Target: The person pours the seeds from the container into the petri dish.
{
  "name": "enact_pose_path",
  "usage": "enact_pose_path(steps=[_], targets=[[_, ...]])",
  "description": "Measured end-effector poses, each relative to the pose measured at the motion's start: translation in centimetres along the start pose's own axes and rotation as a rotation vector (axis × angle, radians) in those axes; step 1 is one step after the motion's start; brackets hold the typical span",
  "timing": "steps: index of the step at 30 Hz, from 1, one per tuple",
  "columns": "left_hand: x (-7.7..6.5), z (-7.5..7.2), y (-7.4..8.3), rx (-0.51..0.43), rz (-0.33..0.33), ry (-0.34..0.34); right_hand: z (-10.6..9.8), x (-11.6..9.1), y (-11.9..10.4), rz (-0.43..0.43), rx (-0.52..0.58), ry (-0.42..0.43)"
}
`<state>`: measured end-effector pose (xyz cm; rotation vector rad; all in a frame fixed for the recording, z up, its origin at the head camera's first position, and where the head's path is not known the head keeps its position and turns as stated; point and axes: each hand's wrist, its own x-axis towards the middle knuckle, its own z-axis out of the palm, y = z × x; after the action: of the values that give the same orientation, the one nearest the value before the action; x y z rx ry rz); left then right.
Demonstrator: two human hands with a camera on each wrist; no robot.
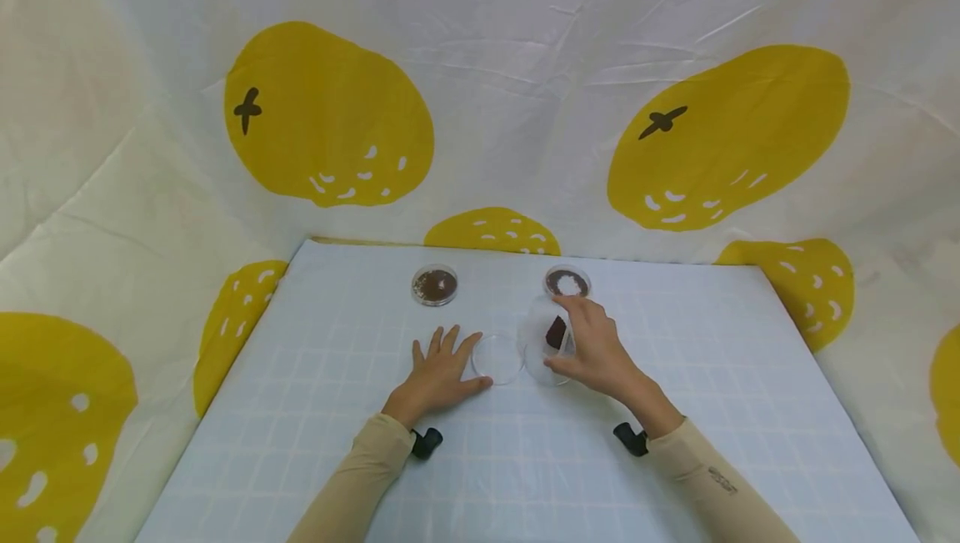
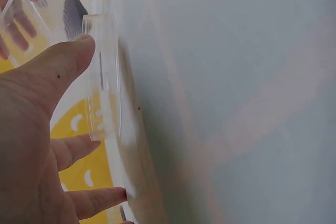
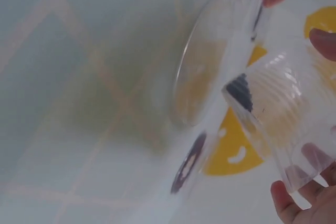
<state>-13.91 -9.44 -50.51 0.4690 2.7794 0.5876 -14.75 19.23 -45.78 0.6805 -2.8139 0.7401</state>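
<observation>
My left hand (image 1: 438, 380) lies on the table with fingers spread. Its thumb and index finger touch opposite sides of a clear round petri dish (image 1: 498, 359). In the left wrist view the thumb presses the rim of this dish (image 2: 102, 93). My right hand (image 1: 597, 351) grips a clear ribbed plastic container (image 3: 278, 103) between thumb and fingers, tilted just above the table. A dark brown, soil-like material (image 1: 556, 332) is gathered in one corner of it. Below the container a clear round dish or lid (image 1: 551, 374) lies beside the petri dish.
Farther back stand two more petri dishes: one on the left with brown material (image 1: 434, 285) and pale bits, one on the right with dark material and a white middle (image 1: 567, 284). A pale checked cloth (image 1: 525, 468) covers the table. Behind hangs a fruit-print curtain (image 1: 517, 126).
</observation>
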Motion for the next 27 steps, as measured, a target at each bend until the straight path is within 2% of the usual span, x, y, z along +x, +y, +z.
enact_pose_path(steps=[6,15,23,27], targets=[[0.1,0.1,0.0,0.0,-0.005,-0.002,0.3,0.3,-0.6,-0.074,-0.092,-0.023],[0.1,0.2,0.0,0.011,-0.017,-0.005,0.8,0.7,-1.3,-0.127,-0.229,-0.056],[0.1,0.2,-0.1,0.026,-0.008,0.004,0.9,1.0,-2.2,-0.155,-0.294,-0.083],[0.1,0.2,-0.2,0.032,-0.01,0.006,1.0,1.1,-2.4,-0.192,-0.309,-0.069]])
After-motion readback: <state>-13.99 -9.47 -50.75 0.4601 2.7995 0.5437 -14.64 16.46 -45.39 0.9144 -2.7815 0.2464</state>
